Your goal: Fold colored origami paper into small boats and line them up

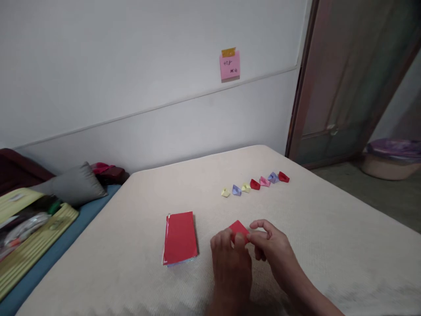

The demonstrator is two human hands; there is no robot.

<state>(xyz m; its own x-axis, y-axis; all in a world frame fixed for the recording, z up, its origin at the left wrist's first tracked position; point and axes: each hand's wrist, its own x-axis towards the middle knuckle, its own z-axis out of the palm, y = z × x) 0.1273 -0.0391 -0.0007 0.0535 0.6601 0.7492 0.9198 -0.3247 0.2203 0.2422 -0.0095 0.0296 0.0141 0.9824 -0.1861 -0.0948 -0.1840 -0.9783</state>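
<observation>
A small folded red paper [239, 228] lies low over the cream cloth surface, between my two hands. My left hand [230, 256] has its fingers bent over the paper's near left side, gripping it. At the paper's right corner, my right hand [271, 243] pinches the edge between thumb and finger, its index finger curled above. Part of the paper is hidden behind my fingers. To the left rests a stack of paper sheets [180, 238] with a red sheet on top.
Beyond my hands, several small folded paper boats [255, 184] in yellow, purple, red and pink form a slanting row. A pink note [230, 65] is taped to the wall. A grey cushion [82, 184] and a yellow basket [39, 232] are at the left; a tub [391, 160] stands on the floor at right.
</observation>
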